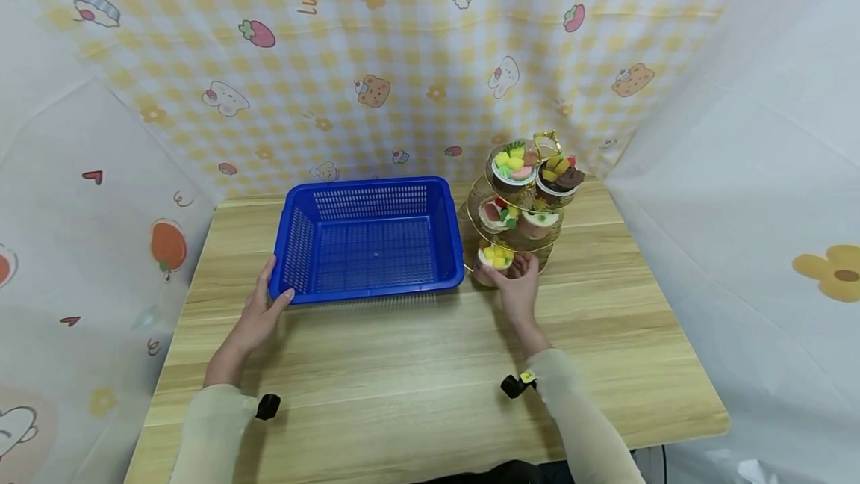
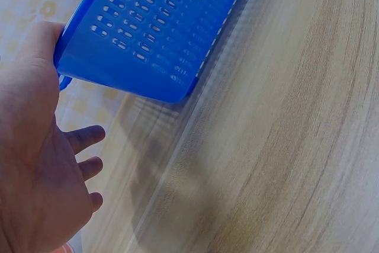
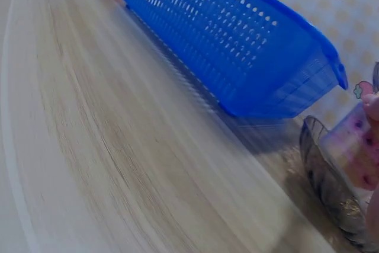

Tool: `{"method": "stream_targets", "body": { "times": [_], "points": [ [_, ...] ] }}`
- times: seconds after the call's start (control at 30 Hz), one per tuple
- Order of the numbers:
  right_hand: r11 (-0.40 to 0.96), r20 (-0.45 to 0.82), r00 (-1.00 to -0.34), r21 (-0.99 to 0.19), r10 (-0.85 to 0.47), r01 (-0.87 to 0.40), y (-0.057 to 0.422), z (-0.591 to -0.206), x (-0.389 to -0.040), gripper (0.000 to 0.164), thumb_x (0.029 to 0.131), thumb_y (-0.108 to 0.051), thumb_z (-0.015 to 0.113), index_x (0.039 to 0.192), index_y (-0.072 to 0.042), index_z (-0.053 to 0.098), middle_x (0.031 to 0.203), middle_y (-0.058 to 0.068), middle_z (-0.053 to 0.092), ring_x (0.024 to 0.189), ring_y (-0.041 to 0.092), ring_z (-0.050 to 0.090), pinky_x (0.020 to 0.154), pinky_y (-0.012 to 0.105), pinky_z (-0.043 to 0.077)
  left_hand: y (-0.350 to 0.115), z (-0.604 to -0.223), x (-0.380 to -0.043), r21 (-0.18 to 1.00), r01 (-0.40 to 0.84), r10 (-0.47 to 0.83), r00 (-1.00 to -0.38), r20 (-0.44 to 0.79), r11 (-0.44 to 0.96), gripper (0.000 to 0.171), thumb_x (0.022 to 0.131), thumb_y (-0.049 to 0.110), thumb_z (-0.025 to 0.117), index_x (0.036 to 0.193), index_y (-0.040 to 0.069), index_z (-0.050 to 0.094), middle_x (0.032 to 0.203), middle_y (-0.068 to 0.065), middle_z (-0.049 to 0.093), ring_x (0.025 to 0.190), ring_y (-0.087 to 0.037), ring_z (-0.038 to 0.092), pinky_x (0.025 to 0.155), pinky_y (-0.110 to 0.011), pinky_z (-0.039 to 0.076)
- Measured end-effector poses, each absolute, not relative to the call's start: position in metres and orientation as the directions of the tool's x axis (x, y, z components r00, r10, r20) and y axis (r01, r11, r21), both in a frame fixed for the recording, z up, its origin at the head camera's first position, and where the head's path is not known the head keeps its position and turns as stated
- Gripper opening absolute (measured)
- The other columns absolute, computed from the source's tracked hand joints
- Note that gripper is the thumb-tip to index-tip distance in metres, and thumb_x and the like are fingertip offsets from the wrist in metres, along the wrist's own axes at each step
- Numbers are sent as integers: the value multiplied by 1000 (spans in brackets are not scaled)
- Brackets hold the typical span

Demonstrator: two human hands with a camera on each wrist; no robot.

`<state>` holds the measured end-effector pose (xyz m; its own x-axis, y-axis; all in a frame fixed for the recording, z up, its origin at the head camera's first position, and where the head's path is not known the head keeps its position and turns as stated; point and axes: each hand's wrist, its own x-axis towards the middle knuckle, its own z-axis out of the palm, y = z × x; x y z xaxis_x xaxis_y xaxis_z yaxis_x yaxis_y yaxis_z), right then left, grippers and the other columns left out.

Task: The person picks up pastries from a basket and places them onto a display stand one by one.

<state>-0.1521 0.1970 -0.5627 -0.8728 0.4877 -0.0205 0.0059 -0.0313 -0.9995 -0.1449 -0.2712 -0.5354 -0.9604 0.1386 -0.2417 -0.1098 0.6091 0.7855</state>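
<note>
My left hand [image 1: 260,308] grips the front left corner of a blue plastic basket [image 1: 366,294], thumb over the rim. In the left wrist view, the other fingers [image 2: 87,139] stick out below the basket's rim. My right hand [image 1: 519,291] holds a dessert cup [image 1: 495,258] topped with yellow cubes, at the bottom tier of a gold-rimmed three-tier stand [image 1: 473,224]. Only part of that cup [image 3: 355,146] and the fingertips show at the right wrist view's edge, over a clear ridged tray [image 3: 323,176].
On the top tier sit a fruit-topped cup [image 1: 513,169] and a chocolate-topped cup [image 1: 559,176]. The middle tier bears a cup with red and green topping [image 1: 496,215] and a pale-topped cup [image 1: 540,224]. A checked curtain [image 1: 403,43] hangs behind the wooden table [image 1: 403,364].
</note>
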Motion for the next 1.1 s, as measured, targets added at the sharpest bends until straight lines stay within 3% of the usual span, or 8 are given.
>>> {"method": "stream_targets", "body": {
  "times": [0.3,0.7,1.1],
  "points": [
    [-2,34,-805,-999,593,-44,183,-569,-162,76,70,-3,88,130,3,41,129,17,54,124,26,53,110,37,42,-272,-535,-144,781,-116,134,-960,-247,613,79,104,47,41,157,37,-17,166,-23,-7,148,-58,-4,109,-81,4],
    [74,41,-750,-997,660,10,177,-577,-174,74,70,-9,88,129,1,45,128,19,60,123,28,56,109,41,43,-270,-535,-144,788,-112,137,-961,-242,606,80,104,45,42,157,36,-16,166,-25,-4,149,-57,-2,111,-79,4],
    [285,156,-696,-956,701,73,178,-585,-175,69,68,-19,89,122,0,51,119,20,64,114,34,60,104,46,45,-270,-534,-144,780,-127,131,-957,-259,613,80,103,46,42,157,35,-16,166,-24,-4,148,-58,-3,109,-81,5]
  ]
}}
